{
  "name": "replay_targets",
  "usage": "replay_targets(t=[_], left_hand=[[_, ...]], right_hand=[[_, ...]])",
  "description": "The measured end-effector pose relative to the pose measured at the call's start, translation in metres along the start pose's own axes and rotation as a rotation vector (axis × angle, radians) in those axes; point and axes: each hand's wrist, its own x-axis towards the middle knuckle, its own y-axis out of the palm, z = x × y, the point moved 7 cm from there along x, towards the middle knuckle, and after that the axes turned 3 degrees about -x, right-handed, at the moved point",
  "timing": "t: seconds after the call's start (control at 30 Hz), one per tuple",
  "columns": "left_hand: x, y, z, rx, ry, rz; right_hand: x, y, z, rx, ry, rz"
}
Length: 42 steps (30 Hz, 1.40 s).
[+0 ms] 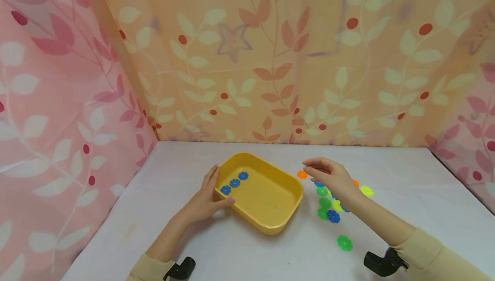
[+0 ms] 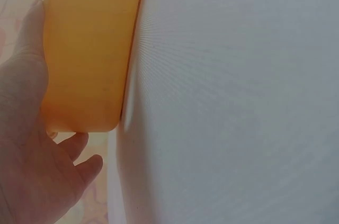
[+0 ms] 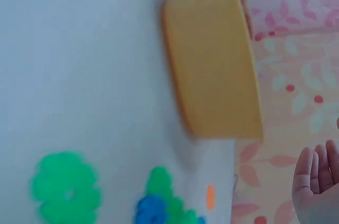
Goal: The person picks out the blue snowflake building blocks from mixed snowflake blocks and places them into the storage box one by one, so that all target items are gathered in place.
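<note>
A yellow plastic tray sits on the table, with three blue flower-shaped discs in a row at its left end. My left hand grips the tray's left corner, thumb on the near side and fingers round the left end. In the left wrist view, that hand reaches round the tray's end wall. Over the loose discs, right of the tray, hovers my right hand, fingers gently bent. The right wrist view shows the same hand with extended fingers and nothing held.
Green discs, a yellow disc and a blue disc lie among several others beneath the right forearm. One orange disc lies near the tray's right end; a green disc sits apart, nearer me. Patterned curtains border the white table.
</note>
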Motion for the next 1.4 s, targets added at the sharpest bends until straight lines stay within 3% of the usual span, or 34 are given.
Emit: replay_targets(t=[0.23,0.7,1.0,1.4], left_hand=[[0.001,0.000,0.000,-0.008,0.006,0.003],[0.001,-0.002,-0.002,0.005,0.002,-0.003],[0.001,-0.001,0.000,0.013,0.000,-0.003],[0.002,-0.001,0.000,0.016,0.001,-0.010]], right_hand=[[-0.029,-0.027,-0.042,-0.099,0.117,-0.007],[-0.047,-0.073,-0.092,-0.516,0.030,-0.030],[-0.049,-0.079,-0.101,-0.590,-0.034,-0.014],[-0.048,-0.076,-0.097,-0.639,-0.085,-0.060]])
